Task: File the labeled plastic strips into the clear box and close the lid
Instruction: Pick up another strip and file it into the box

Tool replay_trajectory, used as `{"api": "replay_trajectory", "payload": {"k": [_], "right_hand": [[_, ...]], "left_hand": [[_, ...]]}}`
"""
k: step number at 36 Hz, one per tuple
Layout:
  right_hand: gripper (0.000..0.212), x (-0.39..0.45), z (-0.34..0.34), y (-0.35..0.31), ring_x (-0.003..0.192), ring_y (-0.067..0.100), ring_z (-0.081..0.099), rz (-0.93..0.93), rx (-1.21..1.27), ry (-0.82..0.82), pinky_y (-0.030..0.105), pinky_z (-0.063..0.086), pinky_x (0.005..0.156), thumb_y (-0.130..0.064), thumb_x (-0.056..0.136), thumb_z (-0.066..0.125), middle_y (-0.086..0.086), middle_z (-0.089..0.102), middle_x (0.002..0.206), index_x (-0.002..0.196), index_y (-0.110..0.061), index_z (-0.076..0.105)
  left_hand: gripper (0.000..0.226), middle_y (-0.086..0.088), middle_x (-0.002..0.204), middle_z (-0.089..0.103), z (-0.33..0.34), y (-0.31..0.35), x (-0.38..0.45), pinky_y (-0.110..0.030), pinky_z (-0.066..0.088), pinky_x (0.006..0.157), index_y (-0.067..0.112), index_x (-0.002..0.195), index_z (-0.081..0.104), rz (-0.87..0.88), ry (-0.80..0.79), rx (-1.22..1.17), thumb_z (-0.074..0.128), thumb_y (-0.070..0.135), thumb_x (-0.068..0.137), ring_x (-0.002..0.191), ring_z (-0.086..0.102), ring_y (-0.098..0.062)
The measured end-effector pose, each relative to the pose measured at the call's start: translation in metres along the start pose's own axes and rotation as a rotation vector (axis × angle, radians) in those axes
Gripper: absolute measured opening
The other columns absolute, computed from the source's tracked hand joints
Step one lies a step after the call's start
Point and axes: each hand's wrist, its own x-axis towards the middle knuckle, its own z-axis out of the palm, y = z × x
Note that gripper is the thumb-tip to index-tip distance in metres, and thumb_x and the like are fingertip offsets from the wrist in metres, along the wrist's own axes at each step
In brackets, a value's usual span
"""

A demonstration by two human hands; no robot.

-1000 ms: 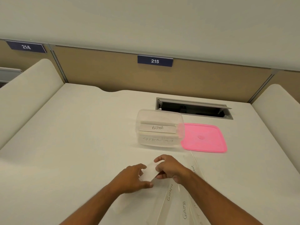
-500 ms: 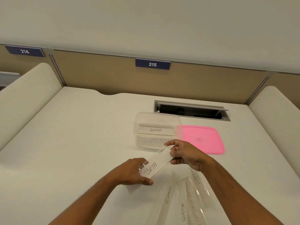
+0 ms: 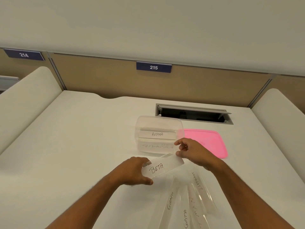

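A clear plastic strip marked BETA point(image 3: 162, 167) is held above the desk between both hands. My left hand point(image 3: 133, 172) pinches its near-left end and my right hand point(image 3: 193, 151) pinches its far-right end. Just beyond stands the clear box point(image 3: 145, 128), open, with a strip marked ALPHA point(image 3: 157, 134) upright inside and another strip with faint writing in front of it. The pink lid point(image 3: 211, 142) lies flat to the right of the box. Several more strips lie fanned near me: GIRAFFE point(image 3: 170, 200), GAMA point(image 3: 185, 219), ELEPHANT point(image 3: 197, 180).
A dark cable slot point(image 3: 193, 114) with a raised flap is cut into the white desk point(image 3: 74, 146) behind the box. Padded side dividers rise at left point(image 3: 24, 96) and right point(image 3: 280, 109). A tan back panel carries plates 214 and 215.
The BETA strip was lifted off the fanned pile and unfolded between both hands, my right hand moving up and right toward the box. The camera view tilted slightly.
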Motion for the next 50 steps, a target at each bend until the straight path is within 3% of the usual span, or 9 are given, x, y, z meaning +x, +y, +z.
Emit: {"api": "replay_trajectory", "payload": {"k": [2, 5, 7, 11, 18, 22, 29, 41, 50], "right_hand": [[0.044, 0.001, 0.000, -0.006, 0.110, 0.008, 0.055, -0.074, -0.140, 0.021, 0.027, 0.048, 0.095, -0.030, 0.087, 0.075, -0.007, 0.054, 0.124, 0.126, -0.031, 0.056], [0.057, 0.001, 0.001, -0.016, 0.122, 0.008, 0.047, -0.145, -0.300, -0.026, 0.026, 0.043, 0.099, -0.038, 0.083, 0.077, -0.015, 0.046, 0.138, 0.134, -0.035, 0.050], [0.064, 0.000, 0.003, -0.022, 0.122, 0.009, 0.046, -0.187, -0.418, -0.055, 0.026, 0.044, 0.097, -0.040, 0.082, 0.078, -0.017, 0.044, 0.141, 0.137, -0.035, 0.047], [0.071, 0.002, 0.007, -0.027, 0.120, 0.009, 0.043, -0.283, -0.627, -0.060, 0.029, 0.043, 0.099, -0.045, 0.078, 0.078, -0.014, 0.047, 0.136, 0.140, -0.032, 0.044], [0.076, 0.009, 0.003, -0.035, 0.116, 0.014, 0.048, -0.353, -0.772, -0.008, 0.033, 0.047, 0.095, -0.042, 0.079, 0.078, -0.009, 0.052, 0.133, 0.143, -0.029, 0.040], [0.080, 0.017, -0.001, -0.038, 0.118, 0.018, 0.051, -0.374, -0.825, 0.034, 0.036, 0.048, 0.096, -0.039, 0.082, 0.077, -0.006, 0.053, 0.136, 0.148, -0.029, 0.033], [0.064, 0.036, -0.015, -0.038, 0.110, 0.019, 0.054, -0.419, -0.873, 0.127, 0.035, 0.049, 0.089, -0.041, 0.084, 0.073, -0.004, 0.057, 0.128, 0.138, -0.026, 0.044], [0.066, 0.074, -0.028, -0.035, 0.115, 0.025, 0.054, -0.344, -0.860, 0.161, 0.039, 0.049, 0.090, -0.035, 0.081, 0.077, 0.000, 0.058, 0.130, 0.138, -0.022, 0.046], [0.055, 0.105, -0.025, -0.028, 0.103, 0.023, 0.056, -0.328, -0.865, 0.153, 0.035, 0.046, 0.075, -0.039, 0.079, 0.078, -0.001, 0.060, 0.117, 0.123, -0.020, 0.051]], "left_hand": [[0.062, 0.015, 0.108, 0.064, -0.005, 0.003, 0.001, -0.018, 0.049, 0.053, 0.035, 0.121, 0.059, 0.003, 0.007, 0.041, 0.077, 0.057, 0.065, 0.076, 0.061, -0.004], [0.065, 0.016, 0.109, 0.066, -0.013, 0.007, 0.006, -0.026, 0.055, 0.073, 0.036, 0.122, 0.059, 0.027, 0.034, 0.103, 0.076, 0.060, 0.063, 0.087, 0.062, -0.008], [0.067, 0.016, 0.108, 0.067, -0.020, 0.008, 0.010, -0.028, 0.056, 0.077, 0.037, 0.123, 0.059, 0.038, 0.049, 0.129, 0.075, 0.061, 0.062, 0.089, 0.062, -0.009], [0.069, 0.014, 0.111, 0.067, -0.036, 0.013, 0.018, -0.031, 0.056, 0.079, 0.037, 0.127, 0.058, 0.067, 0.081, 0.165, 0.075, 0.059, 0.063, 0.090, 0.063, -0.010], [0.068, 0.017, 0.118, 0.064, -0.061, 0.017, 0.031, -0.033, 0.053, 0.085, 0.039, 0.128, 0.055, 0.130, 0.172, 0.237, 0.075, 0.057, 0.065, 0.101, 0.060, -0.011], [0.066, 0.016, 0.122, 0.063, -0.071, 0.022, 0.040, -0.033, 0.052, 0.087, 0.038, 0.129, 0.054, 0.181, 0.211, 0.265, 0.075, 0.056, 0.069, 0.105, 0.059, -0.012], [0.068, 0.015, 0.122, 0.063, -0.086, 0.024, 0.059, -0.033, 0.053, 0.084, 0.035, 0.133, 0.050, 0.235, 0.246, 0.327, 0.077, 0.056, 0.074, 0.105, 0.059, -0.013], [0.070, 0.008, 0.135, 0.055, -0.097, 0.011, 0.103, -0.033, 0.048, 0.092, 0.027, 0.142, 0.042, 0.209, 0.216, 0.396, 0.076, 0.042, 0.082, 0.119, 0.054, -0.018], [0.064, 0.001, 0.123, 0.061, -0.099, 0.001, 0.136, -0.037, 0.051, 0.086, 0.020, 0.132, 0.051, 0.194, 0.241, 0.494, 0.078, 0.044, 0.079, 0.112, 0.053, -0.020]]}}
